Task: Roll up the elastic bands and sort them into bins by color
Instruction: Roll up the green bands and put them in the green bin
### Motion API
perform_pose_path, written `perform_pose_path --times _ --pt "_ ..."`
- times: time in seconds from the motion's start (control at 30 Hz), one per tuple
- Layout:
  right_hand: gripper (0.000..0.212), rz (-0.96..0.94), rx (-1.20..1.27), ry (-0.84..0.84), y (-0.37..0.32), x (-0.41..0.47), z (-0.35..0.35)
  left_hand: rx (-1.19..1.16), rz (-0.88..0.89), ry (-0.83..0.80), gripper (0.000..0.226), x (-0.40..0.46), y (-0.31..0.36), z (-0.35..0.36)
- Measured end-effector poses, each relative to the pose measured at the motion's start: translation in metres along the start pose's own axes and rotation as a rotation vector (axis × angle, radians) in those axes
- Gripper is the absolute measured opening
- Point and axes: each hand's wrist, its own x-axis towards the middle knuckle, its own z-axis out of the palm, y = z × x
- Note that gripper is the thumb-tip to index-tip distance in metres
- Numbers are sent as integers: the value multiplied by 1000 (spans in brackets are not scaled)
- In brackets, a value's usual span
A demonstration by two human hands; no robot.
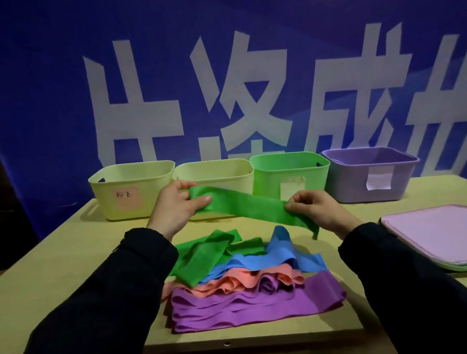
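Left hand (pixel 174 207) and right hand (pixel 318 209) each pinch an end of a green elastic band (pixel 246 206), stretched flat above the bench (pixel 65 265).

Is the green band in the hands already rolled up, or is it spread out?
Spread out: the green band stretches flat between the left hand and right hand, no roll visible.

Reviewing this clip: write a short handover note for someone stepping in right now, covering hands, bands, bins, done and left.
Left hand and right hand each pinch an end of one green band, stretched flat in the air, not yet rolled.
Pile on the table: green, blue, orange, purple bands, all unrolled.
Bins at the back: two yellow, green bin, purple bin; no bands visible inside.
Left: roll this band, put it in the green bin, then do the rest.
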Motion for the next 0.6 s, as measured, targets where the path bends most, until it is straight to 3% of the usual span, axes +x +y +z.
perform_pose_path --times 0.1,0.2,0.27,0.33,0.4,0.5,0.6 --pt "17 -37 -1 25 7 -4 -5 266 45 -108 32 1 1 -8" --pt "11 1 144 -26 13 -7 -8 323 34 -226 25 3 3 -16" --pt "8 51 202 -138 10 -8 -7 304 28 -281 27 1 5 -15" --pt "3 102 14 -265 4 -5 -5 245 63 -249 21 0 6 -10" --pt "9 69 -136 -248 -7 -1 1 139 94 -205 13 -4 12 -3" --pt "17 -111 -21 -79 -39 -6 13 104 192 -217 11 -9 26 8" --pt "30 -254 246 -145 -79 -20 30 20 264 -212 26 -13 43 16"
